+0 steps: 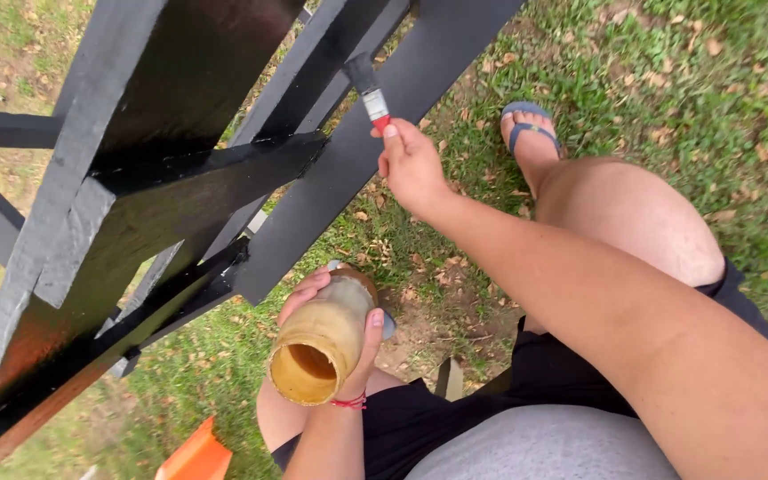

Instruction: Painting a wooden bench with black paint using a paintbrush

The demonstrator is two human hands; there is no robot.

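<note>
Paintbrush [368, 87]: small, w/ dark bristles, a silver metal ferrule and a red handle end; it is tilted, bristles up and to the left, laid against a black-painted beam [375, 133] of a wooden frame [135, 178]. The frame's slats are coated glossy black, w/ bare brown wood seen at the lower left edge. The brush is pinched at its red end by the right hand [412, 167], fingers closed on the handle, arm stretched fwd from the lower right, wrist straight. A tan, paint-stained jar [322, 342] is held low near the lap, below the frame, mouth open and tipped toward the camera, inside yellowish. It is wrapped by the left hand [340, 311], thumb on one side, fingers on the other; a red string is worn at that wrist. Grass w/ dry leaves lies underneath; a foot in a blue flip-flop [526, 124] is set beyond the right knee.
</note>
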